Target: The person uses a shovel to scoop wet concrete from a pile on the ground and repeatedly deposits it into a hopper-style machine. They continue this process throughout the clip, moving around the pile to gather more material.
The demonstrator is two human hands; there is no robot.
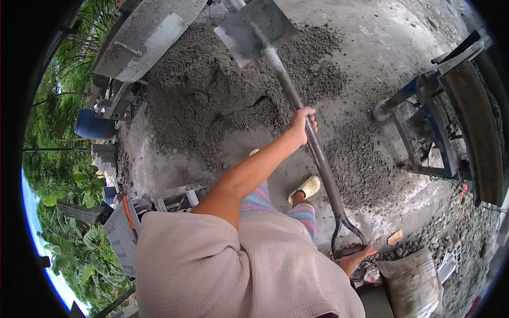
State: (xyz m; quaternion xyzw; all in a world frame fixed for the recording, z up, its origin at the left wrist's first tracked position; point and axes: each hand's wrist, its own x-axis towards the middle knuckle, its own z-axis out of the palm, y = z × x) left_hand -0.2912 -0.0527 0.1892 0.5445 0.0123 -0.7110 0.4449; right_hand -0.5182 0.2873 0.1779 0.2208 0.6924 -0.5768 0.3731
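A long-handled shovel (pixel 322 159) slants across the view, its square grey-coated blade (pixel 255 33) at the far end, level with the back of a pile of dark grey damp mix (pixel 212 100). No load shows on the blade. My left hand (pixel 304 126) is wrapped round the middle of the shaft, arm stretched forward. At the near right my right hand (pixel 354 257) is on the shovel's D-shaped grip, its thumb sticking out; part of its fingers is hidden. Below the shaft my foot in a pale clog (pixel 306 188) stands on the concrete floor.
A grey-crusted metal mixer or trough (pixel 151 40) stands at the far left, a blue drum (pixel 95 124) nearer. On the right is a blue and rusty metal frame (pixel 445 122). A dusty sack (pixel 411 283) and loose gravel (pixel 466 238) lie at the near right.
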